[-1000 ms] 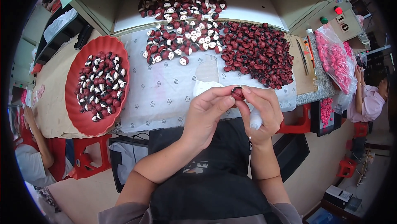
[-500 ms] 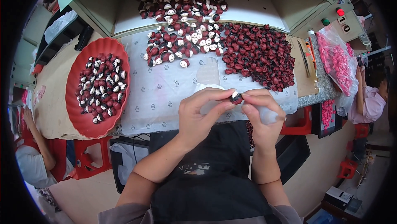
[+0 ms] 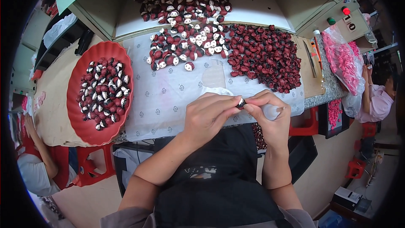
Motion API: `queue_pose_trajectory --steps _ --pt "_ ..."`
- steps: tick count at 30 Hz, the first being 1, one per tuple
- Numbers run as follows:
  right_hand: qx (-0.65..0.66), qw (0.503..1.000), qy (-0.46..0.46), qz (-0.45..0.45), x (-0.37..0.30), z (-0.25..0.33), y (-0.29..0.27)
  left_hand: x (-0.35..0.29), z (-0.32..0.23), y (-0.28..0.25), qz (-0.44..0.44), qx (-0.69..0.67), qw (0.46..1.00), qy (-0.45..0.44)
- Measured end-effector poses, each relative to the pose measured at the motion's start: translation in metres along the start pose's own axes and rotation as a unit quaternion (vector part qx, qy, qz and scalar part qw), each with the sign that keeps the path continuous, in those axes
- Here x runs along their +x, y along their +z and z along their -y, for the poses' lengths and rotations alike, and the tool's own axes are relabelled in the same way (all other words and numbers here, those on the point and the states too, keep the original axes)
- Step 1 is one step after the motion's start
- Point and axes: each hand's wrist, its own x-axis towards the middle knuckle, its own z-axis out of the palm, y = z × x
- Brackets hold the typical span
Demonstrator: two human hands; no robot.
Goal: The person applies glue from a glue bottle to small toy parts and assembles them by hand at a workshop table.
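Your left grip (image 3: 206, 116) and right grip (image 3: 273, 124) clamp the small, rounded black-and-white piece (image 3: 241, 103) between their fingertips. Your right grip also cradles a smooth, translucent bottle (image 3: 270, 111).

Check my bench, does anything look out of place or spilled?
No obvious spill. One red-and-white piece lies slightly apart at the near edge of its pile, a minor stray. The held piece is mostly covered, so I can't judge it.
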Motion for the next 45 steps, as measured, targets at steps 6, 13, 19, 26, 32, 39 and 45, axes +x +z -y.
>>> queue_pose_trajectory --steps 6,13,19,26,32,39,45 --pt "-0.247 0.911 -0.325 -0.062 -0.004 -0.003 0.019 -0.005 -0.005 0.003 -0.057 -0.484 0.834 -0.258" --pt "-0.249 0.933 -0.254 -0.048 -0.007 -0.007 0.012 -0.006 -0.008 -0.001 0.003 -0.527 0.744 -0.410" --pt "-0.239 0.936 -0.256 -0.025 -0.008 -0.007 0.021 -0.007 -0.009 -0.009 -0.001 -0.495 0.781 -0.379" --pt "-0.189 0.959 -0.197 0.077 0.036 -0.022 0.036 0.000 -0.005 -0.102 -0.245 -0.019 0.944 -0.222" --pt "-0.165 0.964 -0.209 -0.009 0.063 -0.025 0.068 -0.009 0.009 -0.106 -0.105 0.260 0.950 -0.140" --pt "-0.081 0.989 -0.122 0.027 0.021 -0.018 0.017 0.022 0.032 -0.035 0.055 0.360 0.915 -0.175" --pt "-0.027 0.999 -0.042 0.015 -0.010 -0.003 -0.006 0.017 0.024 -0.036 0.009 0.081 0.973 -0.218"
